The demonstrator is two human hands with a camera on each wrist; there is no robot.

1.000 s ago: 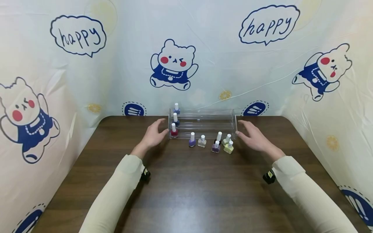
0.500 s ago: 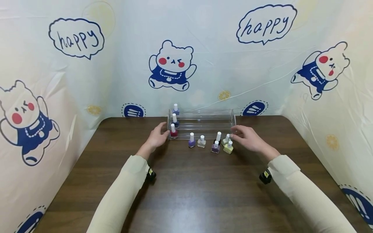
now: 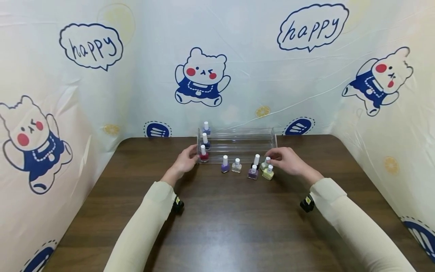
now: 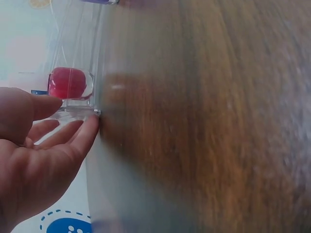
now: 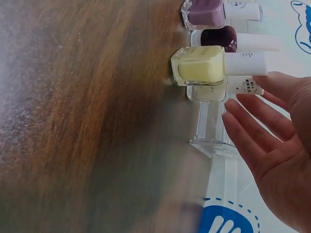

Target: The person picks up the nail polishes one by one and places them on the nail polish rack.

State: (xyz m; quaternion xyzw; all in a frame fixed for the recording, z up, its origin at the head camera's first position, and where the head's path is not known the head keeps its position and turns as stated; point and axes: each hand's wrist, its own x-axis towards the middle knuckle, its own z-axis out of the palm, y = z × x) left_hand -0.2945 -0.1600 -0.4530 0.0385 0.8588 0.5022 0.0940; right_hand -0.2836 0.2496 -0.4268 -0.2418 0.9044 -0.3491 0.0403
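A clear tiered acrylic rack [image 3: 238, 146] stands at the table's back, with nail polish bottles at its left end: a red bottle [image 3: 203, 155] in front, a dark blue bottle [image 3: 205, 143] and a lighter blue bottle [image 3: 206, 130] behind. My left hand [image 3: 185, 160] rests its fingertips against the rack's left end panel [image 4: 80, 110], thumb near the red polish. With thumb and index finger, my right hand [image 3: 289, 161] pinches the white cap of a pale green bottle [image 5: 209, 92]; the index fingertip is hidden. Beside it stands a yellow bottle [image 5: 201, 65].
Left of the right hand stand a dark polish bottle [image 3: 256, 161] and a mauve-purple bottle [image 3: 252, 173]. Farther left are a clear bottle [image 3: 236, 166] and a violet bottle [image 3: 225, 165]. A printed cloth [image 3: 244, 68] hangs behind the brown table [image 3: 217, 215].
My right hand has moved left from the rack's right end to the pale green bottle's cap. My left hand has shifted slightly right against the rack. The bottles stay in place.
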